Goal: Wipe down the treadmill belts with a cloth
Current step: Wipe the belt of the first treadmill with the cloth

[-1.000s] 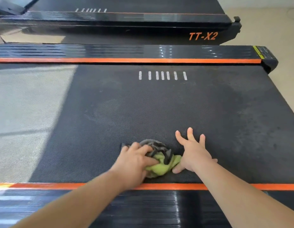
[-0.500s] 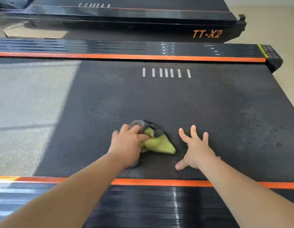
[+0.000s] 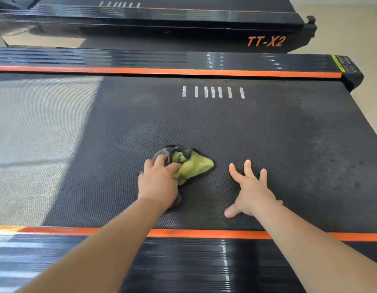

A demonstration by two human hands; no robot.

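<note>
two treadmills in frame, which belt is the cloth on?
The near belt, between the two orange stripes. The left hand presses the cloth onto it, and the right hand lies flat beside. The far belt, above the TT-X2 label, has neither.

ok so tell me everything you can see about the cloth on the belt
The cloth is a soft, crumpled rag, yellow-green with dark grey parts bunched at its far edge. It lies wadded on the black textured treadmill belt, near the middle. The left hand presses down on its near-left part, fingers curled over it. The right hand rests flat beside it, not touching.
</note>
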